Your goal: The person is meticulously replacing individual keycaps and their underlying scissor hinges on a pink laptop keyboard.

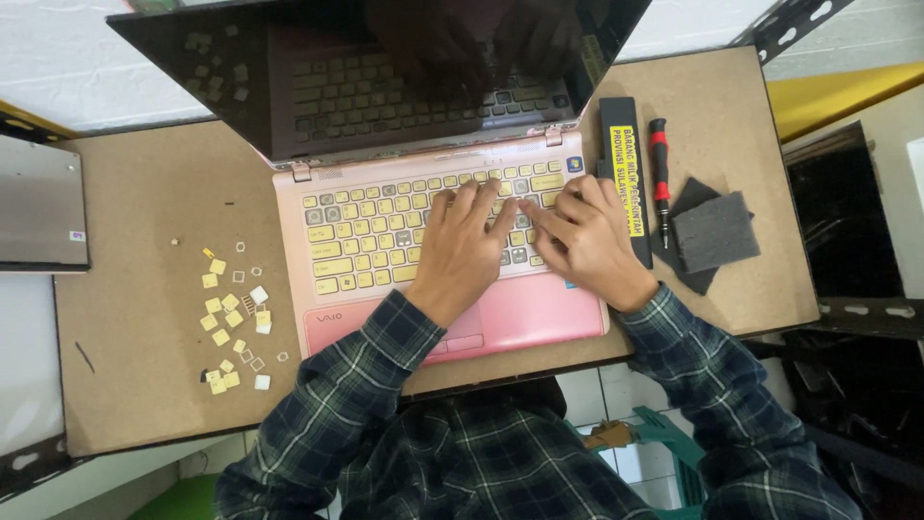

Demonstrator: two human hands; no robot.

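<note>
Two hands on the keyboard of a pink laptop, loose keycaps beside it.

Nearest, the plaid sleeves [385,385] rise from 6 o'clock to the pink laptop [520,313] on the brown worktop [144,202]. The left hand [460,252] lies flat, fingers spread on the yellowish keys [366,226], grasping nothing. The right hand [589,241], just at its 3 o'clock and touching it, is half curled, fingertips pressing down at one key spot; whether it pinches anything cannot be told. At 9 o'clock of the laptop lie scattered keycaps [231,327]. At 3 o'clock lie a black battery bar [626,173], a red-handled screwdriver [660,178] and grey foam pads [714,231]. Farthest, at 12 o'clock, the dark screen [385,67] mirrors the hands.
</note>
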